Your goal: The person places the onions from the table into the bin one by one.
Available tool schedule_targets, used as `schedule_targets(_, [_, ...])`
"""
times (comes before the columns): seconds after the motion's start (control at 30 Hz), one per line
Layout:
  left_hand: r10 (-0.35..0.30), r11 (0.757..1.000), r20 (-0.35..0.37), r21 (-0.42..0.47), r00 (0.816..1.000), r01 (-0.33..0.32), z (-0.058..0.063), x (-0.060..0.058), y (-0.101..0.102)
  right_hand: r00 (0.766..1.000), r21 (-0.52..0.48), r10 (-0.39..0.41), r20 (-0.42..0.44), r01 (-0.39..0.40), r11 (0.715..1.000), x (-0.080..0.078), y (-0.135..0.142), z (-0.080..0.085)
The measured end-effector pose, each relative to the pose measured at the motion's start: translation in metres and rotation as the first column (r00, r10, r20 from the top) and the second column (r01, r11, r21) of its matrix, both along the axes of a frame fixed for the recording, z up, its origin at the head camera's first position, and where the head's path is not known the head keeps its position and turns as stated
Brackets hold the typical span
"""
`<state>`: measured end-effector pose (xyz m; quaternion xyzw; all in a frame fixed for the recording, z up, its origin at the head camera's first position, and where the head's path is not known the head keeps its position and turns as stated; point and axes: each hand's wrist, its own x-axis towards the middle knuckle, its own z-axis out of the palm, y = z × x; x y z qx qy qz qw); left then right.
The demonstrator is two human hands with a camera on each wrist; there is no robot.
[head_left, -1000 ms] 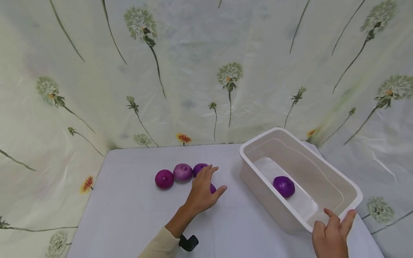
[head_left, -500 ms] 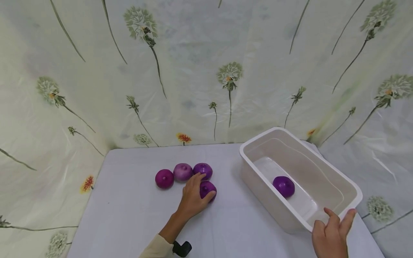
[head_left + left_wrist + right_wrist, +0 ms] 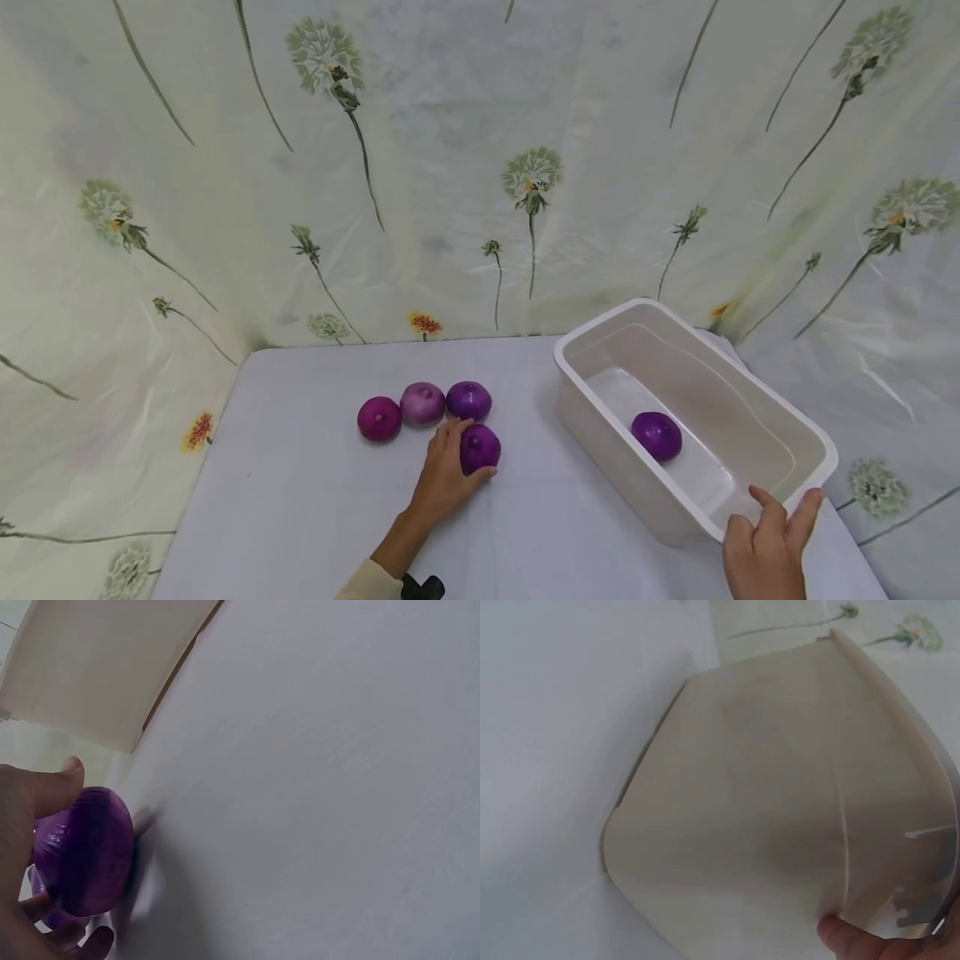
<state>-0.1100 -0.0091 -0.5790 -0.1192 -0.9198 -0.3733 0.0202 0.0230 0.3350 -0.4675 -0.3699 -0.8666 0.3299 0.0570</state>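
My left hand point(image 3: 442, 479) grips a purple onion point(image 3: 480, 450) at the front of a small group on the table. In the left wrist view the thumb lies over one side of that onion point(image 3: 86, 851) and the fingers curl at the other. My right hand point(image 3: 768, 546) holds the near corner of a white plastic tub point(image 3: 607, 467), its fingers over the rim. The right wrist view shows a fingertip point(image 3: 832, 930) against the tub's outer wall. Inside the tub lies another purple onion point(image 3: 657, 436).
Behind the left hand stand a dark purple onion point(image 3: 468, 401), a paler one point(image 3: 422, 404) and a magenta one point(image 3: 379, 419), in a row. A white cloth covers the table point(image 3: 300, 517). A dandelion-patterned curtain point(image 3: 420, 167) rises along the table's back and sides.
The left hand has come down and toward the person, from over the back onions to the front onion, and has taken hold of it. The right hand stays on the tub.
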Motion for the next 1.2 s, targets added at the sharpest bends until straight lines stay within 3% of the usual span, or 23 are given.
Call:
schedule_targets(0.33, [0.02,0.999,0.023,0.026,1.0,-0.021,-0.008,0.002,0.005,0.999,0.012,-0.01,-0.032,0.01,1.0,0.0,-0.001,0.0])
schedule_targets(0.6, [0.033,0.998,-0.004,0.056,0.999,-0.033,-0.015,0.003,0.007,1.0,0.015,-0.007,-0.025,0.008,1.0,0.0,0.0,-0.001])
schedule_targets(1.2, [0.041,0.994,0.013,0.101,0.999,-0.042,-0.013,0.004,0.011,1.0,-0.002,-0.011,-0.029,0.011,1.0,0.001,0.0,-0.001])
